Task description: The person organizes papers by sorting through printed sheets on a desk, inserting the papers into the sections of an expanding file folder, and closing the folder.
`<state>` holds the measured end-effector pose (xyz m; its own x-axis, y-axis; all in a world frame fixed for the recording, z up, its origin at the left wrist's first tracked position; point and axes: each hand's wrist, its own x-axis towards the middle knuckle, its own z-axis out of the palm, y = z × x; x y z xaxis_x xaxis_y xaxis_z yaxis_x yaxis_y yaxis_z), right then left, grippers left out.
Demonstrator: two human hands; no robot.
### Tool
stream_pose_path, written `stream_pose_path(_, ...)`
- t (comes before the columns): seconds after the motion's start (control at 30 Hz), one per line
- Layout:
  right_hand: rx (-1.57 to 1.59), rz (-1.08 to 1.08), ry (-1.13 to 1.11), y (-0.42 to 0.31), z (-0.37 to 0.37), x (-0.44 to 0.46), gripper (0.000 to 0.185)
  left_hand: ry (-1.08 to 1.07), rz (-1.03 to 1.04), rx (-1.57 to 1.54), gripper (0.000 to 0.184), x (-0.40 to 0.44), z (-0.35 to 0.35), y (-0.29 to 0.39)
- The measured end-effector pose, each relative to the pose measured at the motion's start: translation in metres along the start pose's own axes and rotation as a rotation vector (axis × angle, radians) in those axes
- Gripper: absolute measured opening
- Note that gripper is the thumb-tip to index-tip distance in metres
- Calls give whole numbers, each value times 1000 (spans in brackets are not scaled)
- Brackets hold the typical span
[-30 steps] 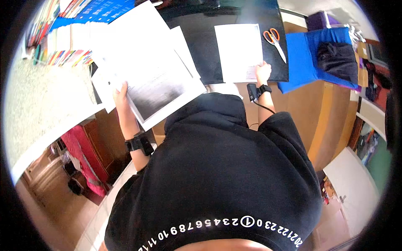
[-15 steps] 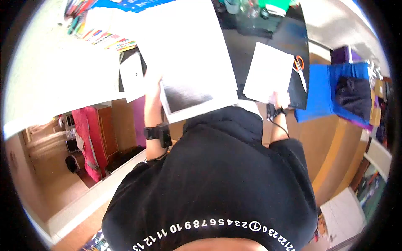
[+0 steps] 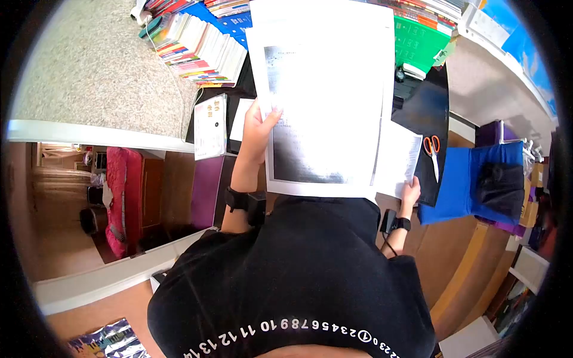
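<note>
Gripping large printed paper (image 3: 334,107) at upper centre with left hand (image 3: 255,134) — thumb on top. Touching one smaller printed sheet (image 3: 399,158), right of centre, with right hand (image 3: 410,191); cannot tell if pinching or only resting. Counting one pair of orange-handled scissors (image 3: 433,152) just beside. Reading white numerals 2 to 13 — plus circled 1 — upside down across one black shirt (image 3: 286,268), bottom centre. Finding print on both papers too faint for reading.

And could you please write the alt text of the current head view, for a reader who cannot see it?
A person's left hand holds up white paper with a dark print, while the right hand touches another, partly hidden sheet at its edge. Orange-handled scissors lie beside that sheet on a black table.
</note>
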<state>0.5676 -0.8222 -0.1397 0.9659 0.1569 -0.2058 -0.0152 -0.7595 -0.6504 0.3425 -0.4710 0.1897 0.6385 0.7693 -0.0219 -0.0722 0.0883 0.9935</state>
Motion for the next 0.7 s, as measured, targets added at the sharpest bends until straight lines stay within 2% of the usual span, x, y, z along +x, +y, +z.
stream_pose_path(0.1,291,-205,4,-6,-27,7,32,-12,49,-64,30,2,5,7)
stream_pose_path(0.17,633,-159,-63,-47,-64,-7,29,-17,73,-49,32,4,6,12)
stream_pose_path(0.2,787,-49,-49,-75,-83,-20,28,-16,84,-57,32,5,8,15)
stream_pose_path(0.47,1164,-164,-106,-166,-152,-48,27,-11,86,-53,29,11,0,18)
stream_pose_path(0.7,1281,-202,-208,-202,-150,-72,29,-21,47,-37,25,2,11,16)
